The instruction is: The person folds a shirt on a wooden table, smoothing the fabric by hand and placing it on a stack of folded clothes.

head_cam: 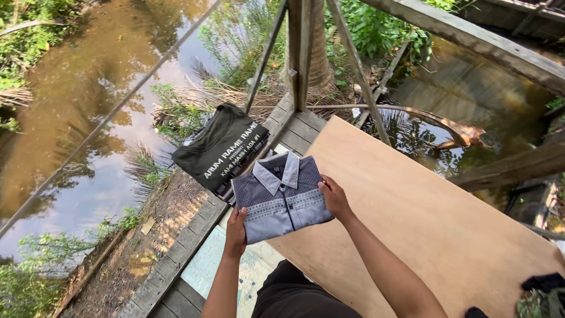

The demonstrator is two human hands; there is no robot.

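Note:
A folded blue-grey collared shirt [281,197] with a patterned band lies at the near left corner of a plywood board [412,212]. My left hand [236,227] grips its lower left edge. My right hand [334,197] holds its right edge. Just beyond it lies a folded dark green T-shirt [219,147] with white lettering, on top of other folded clothes at the edge of the wooden deck.
A wooden post [300,53] and slanted braces rise behind the clothes. Brown water [82,106] lies below to the left and right. Deck planks [176,259] run along the left. Dark cloth [544,291] sits at the board's near right corner.

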